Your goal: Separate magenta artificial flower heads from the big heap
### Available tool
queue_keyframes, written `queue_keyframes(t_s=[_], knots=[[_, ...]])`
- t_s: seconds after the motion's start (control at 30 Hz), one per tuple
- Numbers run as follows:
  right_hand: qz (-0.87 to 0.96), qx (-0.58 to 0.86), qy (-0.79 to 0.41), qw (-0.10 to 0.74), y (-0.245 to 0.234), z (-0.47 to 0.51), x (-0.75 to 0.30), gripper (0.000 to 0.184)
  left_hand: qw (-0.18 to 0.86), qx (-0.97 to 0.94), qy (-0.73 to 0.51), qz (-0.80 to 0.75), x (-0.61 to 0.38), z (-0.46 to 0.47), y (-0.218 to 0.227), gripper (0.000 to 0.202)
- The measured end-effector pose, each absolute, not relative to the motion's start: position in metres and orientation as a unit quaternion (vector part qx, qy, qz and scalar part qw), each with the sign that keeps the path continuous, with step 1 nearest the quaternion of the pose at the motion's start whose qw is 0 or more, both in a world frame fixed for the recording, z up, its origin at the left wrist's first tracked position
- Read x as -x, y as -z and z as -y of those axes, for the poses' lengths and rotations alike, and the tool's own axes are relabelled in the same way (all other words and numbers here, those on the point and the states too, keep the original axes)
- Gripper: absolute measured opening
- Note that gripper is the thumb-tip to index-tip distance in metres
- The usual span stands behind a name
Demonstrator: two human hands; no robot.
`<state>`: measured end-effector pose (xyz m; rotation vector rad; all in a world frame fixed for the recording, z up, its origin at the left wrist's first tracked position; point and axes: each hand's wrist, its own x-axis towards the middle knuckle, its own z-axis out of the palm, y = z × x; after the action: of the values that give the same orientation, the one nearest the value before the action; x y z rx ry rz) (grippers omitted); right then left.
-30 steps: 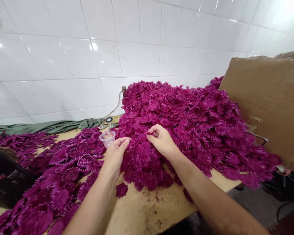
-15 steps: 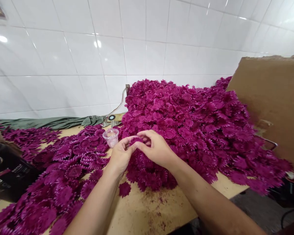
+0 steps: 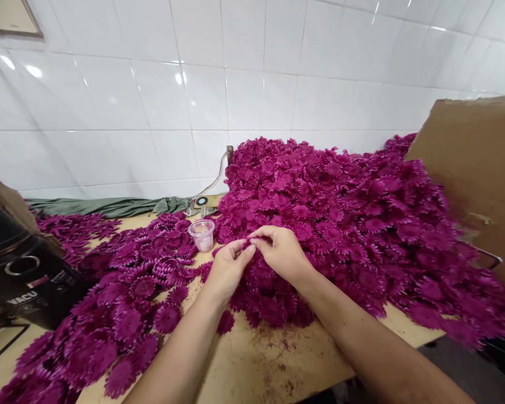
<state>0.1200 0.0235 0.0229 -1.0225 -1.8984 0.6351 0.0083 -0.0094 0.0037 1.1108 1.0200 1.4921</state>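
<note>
My left hand (image 3: 229,268) and my right hand (image 3: 280,251) meet fingertip to fingertip over the front of a big heap of magenta fabric flowers (image 3: 345,219). Both pinch a small magenta flower piece (image 3: 249,243) between thumb and fingers. A small clear plastic cup (image 3: 202,234) stands on the table just left of my left hand. Flatter stacks of magenta flowers (image 3: 126,303) spread out to the left of my left arm.
The wooden table (image 3: 261,365) shows purple dust near its front edge. A black box (image 3: 23,278) sits at the far left. A brown cardboard sheet (image 3: 475,168) leans at the right. Green cloth (image 3: 109,205) and a cable lie along the white tiled wall.
My hands, apart a second ago, came together over the heap's front and now pinch one flower piece between them. The view has shifted, so everything sits further right.
</note>
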Motion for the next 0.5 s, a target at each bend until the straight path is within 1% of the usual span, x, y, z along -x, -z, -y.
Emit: queue_keyframes(t_s=[0.07,0.1,0.2,0.23,0.3,0.37,0.4,0.47,0.5], knots=[[0.743,0.446,-0.198,0.458,-0.026,-0.032,-0.124,0.012,0.478,-0.459,-0.619,-0.421,-0.012,0.014,-0.007,0.031],[0.722,0.467,-0.188,0.475,-0.027,-0.039,-0.128,0.012,0.472,-0.460,-0.619,-0.427,-0.014,0.016,-0.008,0.031],[0.650,0.514,-0.205,0.521,-0.034,-0.063,-0.141,0.018,0.450,-0.472,-0.611,-0.449,-0.015,0.020,-0.010,0.025],[0.642,0.514,-0.199,0.533,-0.037,-0.069,-0.145,0.020,0.445,-0.473,-0.611,-0.453,-0.015,0.020,-0.009,0.021],[0.664,0.489,-0.151,0.546,-0.040,-0.073,-0.150,0.028,0.444,-0.462,-0.619,-0.454,-0.012,0.019,-0.008,0.016],[0.710,0.449,-0.107,0.532,-0.043,-0.064,-0.148,0.032,0.465,-0.445,-0.623,-0.445,-0.009,0.015,-0.005,0.018],[0.736,0.430,-0.114,0.510,-0.044,-0.056,-0.144,0.029,0.477,-0.436,-0.623,-0.440,-0.008,0.013,-0.004,0.020],[0.779,0.399,-0.203,0.439,-0.043,-0.039,-0.135,0.016,0.490,-0.420,-0.628,-0.436,-0.005,0.010,-0.001,0.028],[0.789,0.382,-0.265,0.402,-0.042,-0.032,-0.130,0.013,0.490,-0.412,-0.631,-0.437,-0.004,0.008,0.000,0.033]])
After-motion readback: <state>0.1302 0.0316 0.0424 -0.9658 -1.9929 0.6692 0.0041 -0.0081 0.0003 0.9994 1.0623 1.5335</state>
